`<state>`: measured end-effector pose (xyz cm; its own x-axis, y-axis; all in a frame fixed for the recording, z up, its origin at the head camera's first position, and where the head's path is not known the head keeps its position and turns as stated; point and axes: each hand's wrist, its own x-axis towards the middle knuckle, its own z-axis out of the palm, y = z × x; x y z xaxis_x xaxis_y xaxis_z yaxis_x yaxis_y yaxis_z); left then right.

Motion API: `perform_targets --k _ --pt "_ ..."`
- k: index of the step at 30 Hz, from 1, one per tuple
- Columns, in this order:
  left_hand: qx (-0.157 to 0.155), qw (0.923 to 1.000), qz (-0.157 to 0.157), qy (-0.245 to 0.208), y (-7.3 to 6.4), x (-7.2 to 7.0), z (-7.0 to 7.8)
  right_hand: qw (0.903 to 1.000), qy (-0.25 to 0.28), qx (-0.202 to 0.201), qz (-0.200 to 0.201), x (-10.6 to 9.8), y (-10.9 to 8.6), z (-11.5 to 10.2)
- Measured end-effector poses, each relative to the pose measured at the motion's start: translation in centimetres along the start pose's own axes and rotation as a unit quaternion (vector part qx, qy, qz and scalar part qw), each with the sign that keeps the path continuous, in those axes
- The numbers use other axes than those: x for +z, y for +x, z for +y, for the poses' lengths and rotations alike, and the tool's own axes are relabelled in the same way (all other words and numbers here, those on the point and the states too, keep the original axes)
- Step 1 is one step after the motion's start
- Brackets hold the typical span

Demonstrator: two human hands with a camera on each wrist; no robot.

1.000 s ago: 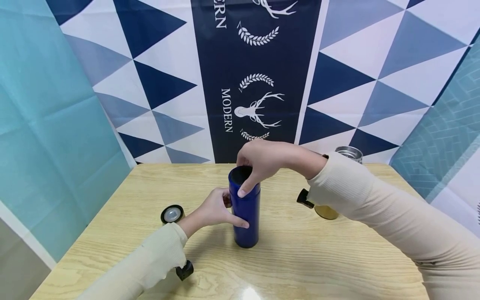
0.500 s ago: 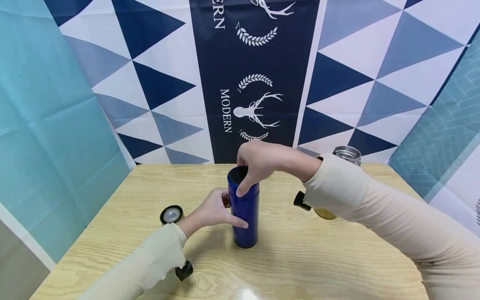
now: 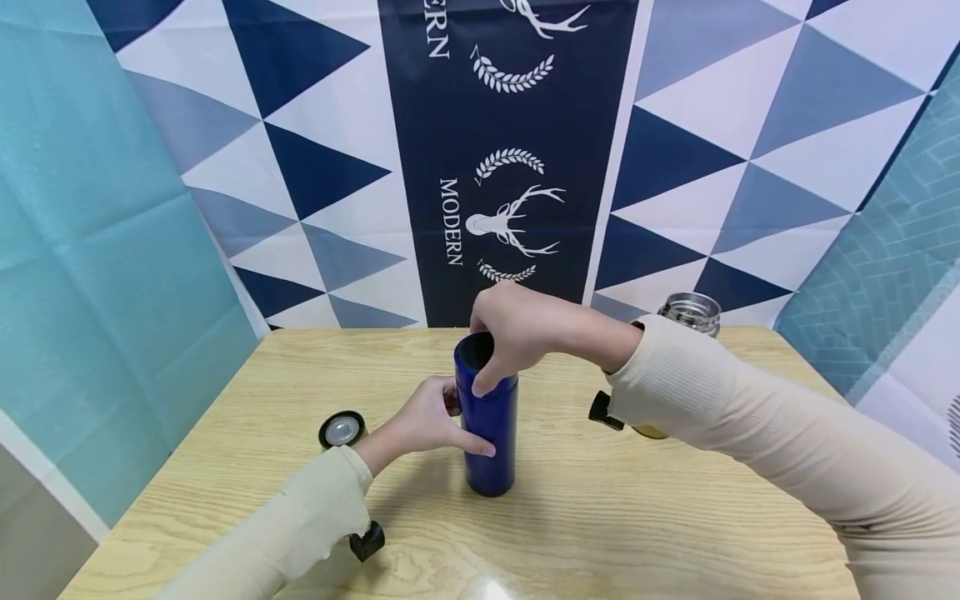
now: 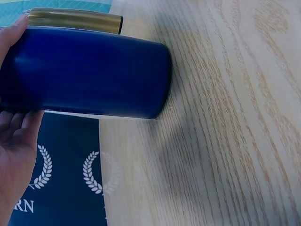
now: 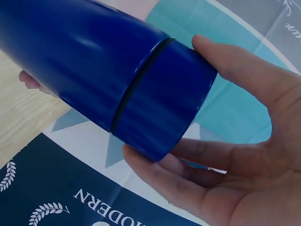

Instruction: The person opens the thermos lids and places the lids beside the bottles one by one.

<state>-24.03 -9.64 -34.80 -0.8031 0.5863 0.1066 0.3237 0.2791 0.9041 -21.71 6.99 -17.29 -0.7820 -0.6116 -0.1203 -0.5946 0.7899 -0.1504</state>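
A tall dark blue thermos flask (image 3: 491, 442) stands upright on the table. My left hand (image 3: 423, 417) grips its body from the left, thumb across the front. From above, my right hand (image 3: 517, 329) holds the blue lid (image 5: 164, 99), thumb on one side and fingers on the other. A thin dark seam separates lid and body in the right wrist view. The left wrist view shows the lower body (image 4: 89, 70) and its base against the wood. The lid's far side is hidden behind my right hand in the head view.
A round black-rimmed object with a silvery centre (image 3: 342, 429) is left of my left wrist. Past my right sleeve, a silvery threaded rim (image 3: 690, 312) shows, partly hidden. A gold cylinder (image 4: 75, 21) stands beyond the flask. Patterned cloth (image 3: 315, 167) hangs behind the table (image 3: 600, 517).
My right wrist has shifted very slightly, and the head view has moved a little. Both hands keep their grips, and the flask stays upright in place.
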Motion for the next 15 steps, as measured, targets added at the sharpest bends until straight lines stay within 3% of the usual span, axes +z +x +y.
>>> perform_targets --k 15 --pt "0.006 0.9999 -0.004 -0.014 0.11 -0.08 -0.13 0.9961 0.007 -0.085 -0.024 -0.34 0.24 0.85"
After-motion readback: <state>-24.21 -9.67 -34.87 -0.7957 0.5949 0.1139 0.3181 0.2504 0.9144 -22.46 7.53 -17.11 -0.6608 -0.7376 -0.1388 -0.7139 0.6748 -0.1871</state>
